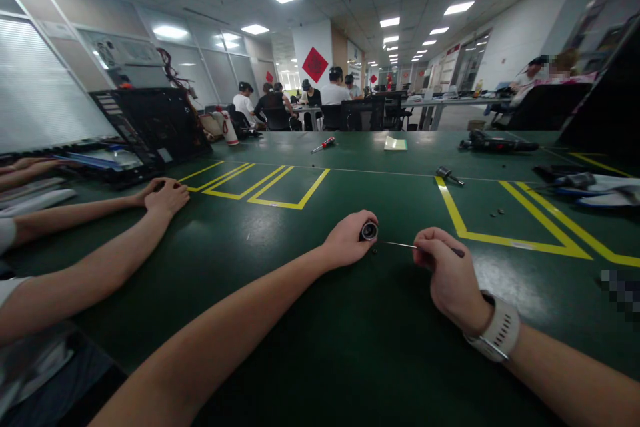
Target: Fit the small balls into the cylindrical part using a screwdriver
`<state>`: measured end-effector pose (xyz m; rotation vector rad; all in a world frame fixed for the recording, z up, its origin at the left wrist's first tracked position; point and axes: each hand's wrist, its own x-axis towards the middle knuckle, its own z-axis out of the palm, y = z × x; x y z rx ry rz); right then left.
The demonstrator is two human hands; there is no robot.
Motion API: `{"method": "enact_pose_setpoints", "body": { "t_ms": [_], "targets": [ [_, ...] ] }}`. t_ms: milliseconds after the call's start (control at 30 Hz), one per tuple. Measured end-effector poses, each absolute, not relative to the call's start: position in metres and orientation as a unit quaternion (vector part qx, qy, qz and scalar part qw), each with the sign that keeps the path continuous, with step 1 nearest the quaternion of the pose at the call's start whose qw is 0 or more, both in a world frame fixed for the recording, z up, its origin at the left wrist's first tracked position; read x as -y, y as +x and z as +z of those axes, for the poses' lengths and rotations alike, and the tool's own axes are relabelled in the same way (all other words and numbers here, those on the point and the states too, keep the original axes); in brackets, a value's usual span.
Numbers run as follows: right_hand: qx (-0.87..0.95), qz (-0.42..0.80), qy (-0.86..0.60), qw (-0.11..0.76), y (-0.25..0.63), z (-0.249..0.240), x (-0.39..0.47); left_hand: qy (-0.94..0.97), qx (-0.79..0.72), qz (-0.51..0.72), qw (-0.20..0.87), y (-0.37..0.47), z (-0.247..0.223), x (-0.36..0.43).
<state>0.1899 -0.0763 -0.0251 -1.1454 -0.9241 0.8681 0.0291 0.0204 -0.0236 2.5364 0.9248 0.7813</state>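
My left hand [350, 240] is wrapped round a dark cylindrical part [369, 231], its round hollow end turned towards me. Pinched in the fingers of my right hand [440, 263] is a thin screwdriver [397, 245], with its slim metal shaft pointing left at the part and its dark handle end sticking out on the right. The shaft's tip lies close to the part; whether they touch I cannot tell. Just below the part, a tiny dark piece [375, 251] rests on the green table [320, 320].
Farther back lie a red-handled screwdriver [324, 145], a notepad [395, 143], a metal part with a shaft [450, 176] and a black power tool [497, 143]. Another person's hands [167, 197] rest at the left. Yellow tape [520, 243] marks the tabletop. More tools [575, 183] lie right.
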Motion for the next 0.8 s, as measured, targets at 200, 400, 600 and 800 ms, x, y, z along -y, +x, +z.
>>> {"method": "enact_pose_setpoints", "body": {
  "t_ms": [200,400,600,800],
  "targets": [
    [0.414,0.394,-0.465,0.677,0.19,-0.027,0.076,0.869,-0.355,0.311,0.147,0.029,-0.025,-0.023],
    [0.487,0.39,-0.446,0.641,0.189,-0.028,0.078,0.887,-0.33,0.299,0.12,0.028,-0.024,-0.023],
    [0.593,0.323,-0.528,0.515,0.186,-0.019,0.086,0.907,-0.318,0.261,0.092,0.028,-0.022,-0.022],
    [0.69,0.165,-0.545,0.447,0.178,-0.016,0.088,0.922,-0.302,0.238,0.049,0.028,-0.023,-0.02]
  ]
}}
